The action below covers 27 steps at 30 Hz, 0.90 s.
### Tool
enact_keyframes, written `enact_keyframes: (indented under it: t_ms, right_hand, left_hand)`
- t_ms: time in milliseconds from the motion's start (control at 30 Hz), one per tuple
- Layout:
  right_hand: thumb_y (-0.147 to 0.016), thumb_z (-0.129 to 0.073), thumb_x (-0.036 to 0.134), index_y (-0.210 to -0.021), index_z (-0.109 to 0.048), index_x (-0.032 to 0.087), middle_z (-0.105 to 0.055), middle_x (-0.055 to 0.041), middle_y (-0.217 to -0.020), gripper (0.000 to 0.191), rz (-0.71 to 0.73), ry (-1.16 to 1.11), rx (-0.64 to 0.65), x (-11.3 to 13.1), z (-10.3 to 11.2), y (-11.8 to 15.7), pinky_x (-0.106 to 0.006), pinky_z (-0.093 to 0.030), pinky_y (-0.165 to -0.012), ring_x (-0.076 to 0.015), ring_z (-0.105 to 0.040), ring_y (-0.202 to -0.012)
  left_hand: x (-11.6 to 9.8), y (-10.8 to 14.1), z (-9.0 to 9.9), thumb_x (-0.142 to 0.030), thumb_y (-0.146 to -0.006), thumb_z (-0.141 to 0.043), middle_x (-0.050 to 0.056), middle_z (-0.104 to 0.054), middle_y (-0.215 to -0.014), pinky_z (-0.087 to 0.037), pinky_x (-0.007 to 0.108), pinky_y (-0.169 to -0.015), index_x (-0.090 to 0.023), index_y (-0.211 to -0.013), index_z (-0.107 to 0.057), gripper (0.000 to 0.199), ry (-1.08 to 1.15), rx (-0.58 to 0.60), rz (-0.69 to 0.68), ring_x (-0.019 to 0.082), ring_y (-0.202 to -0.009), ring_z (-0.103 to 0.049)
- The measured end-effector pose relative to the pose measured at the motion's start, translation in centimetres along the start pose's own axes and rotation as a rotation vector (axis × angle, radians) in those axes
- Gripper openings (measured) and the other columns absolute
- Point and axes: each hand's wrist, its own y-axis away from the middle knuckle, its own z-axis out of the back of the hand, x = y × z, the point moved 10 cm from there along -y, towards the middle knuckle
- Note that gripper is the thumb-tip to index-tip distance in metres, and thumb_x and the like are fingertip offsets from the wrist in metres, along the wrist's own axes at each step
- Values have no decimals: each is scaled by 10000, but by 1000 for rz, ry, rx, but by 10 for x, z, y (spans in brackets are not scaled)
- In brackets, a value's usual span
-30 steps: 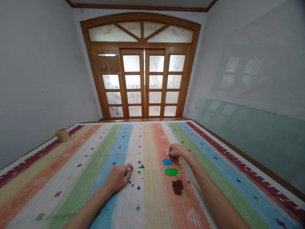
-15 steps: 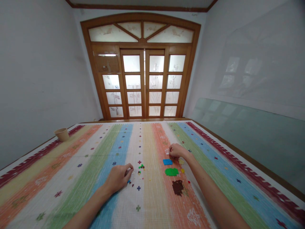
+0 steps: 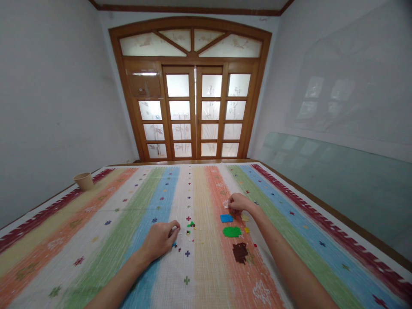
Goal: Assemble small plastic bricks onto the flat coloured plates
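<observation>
Blue is the flat toy-brick piece [image 3: 226,218] just beside my right hand [image 3: 237,204] in the head view; these fingers curl downward, close together, but what they hold I cannot tell. My left hand [image 3: 157,240] rests by the small loose bricks [image 3: 191,224] on the striped tablecloth [image 3: 206,292]. Its thumb and fingertips nearly meet; something whitish shows there, maybe a piece, maybe only cloth. Nearer to me than the blue piece lie the green brick shape [image 3: 231,231], then the brown one [image 3: 240,253]. For such tiny parts, I judge, a light fingertip pinch is best, with the right forearm kept clear of these shapes.
</observation>
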Motion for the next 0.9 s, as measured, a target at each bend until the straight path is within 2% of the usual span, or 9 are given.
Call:
enact_keyframes:
  t_ms: [233,400,700,900]
  right_hand:
    - [-717,-561,89,-678,-725,121,-744,-70,-663,172,34,14,-30,4,9,0,-160,-427,-469,-133,-661,-533]
    - [-763,-568,128,-723,-721,126,-747,-66,-675,157,93,-3,-21,19,9,3,-156,-428,-476,-125,-661,-530]
    - [-828,-550,142,-841,-709,128,-726,-51,-670,160,269,-31,-36,78,10,29,-166,-414,-489,-118,-646,-513]
    - [-816,-592,165,-879,-740,159,-724,-28,-679,160,383,-4,-57,123,4,53,-184,-411,-573,-118,-646,-577]
  left_hand:
    - [-2,0,1,-335,-951,-413,-8,-631,-583,-354,241,-603,-210,-928,-672,289,3,1,-3,151,-569,-594]
    - [-1,0,1,-345,-949,-410,-6,-628,-582,-348,244,-598,-207,-934,-671,296,6,-5,-3,150,-568,-589]
    - [0,-1,0,-334,-951,-412,-6,-624,-578,-327,249,-594,-211,-926,-667,284,7,1,-10,154,-567,-595]
    - [-1,0,-1,-325,-955,-415,-6,-639,-595,-329,252,-597,-212,-928,-662,272,14,-1,-19,157,-578,-605]
